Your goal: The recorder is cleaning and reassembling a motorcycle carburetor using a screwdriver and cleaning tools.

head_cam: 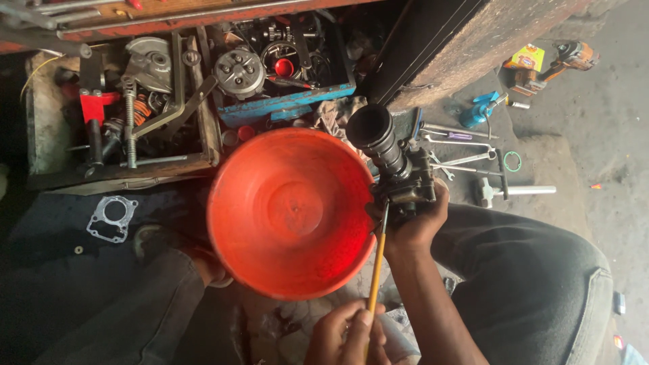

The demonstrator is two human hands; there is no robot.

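My right hand (416, 220) gripped the carburetor (405, 182) beside the red bowl (291, 213). My left hand (348, 334) clasped a yellow-handled tool (376, 270) poking the carburetor.

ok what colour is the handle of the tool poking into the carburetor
Yellow: the screwdriver handle shows best in the head view, running up to the carburetor.

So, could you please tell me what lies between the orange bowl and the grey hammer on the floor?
In the head view, the carburetor, held up by the right hand, lies between the orange bowl and the hammer.
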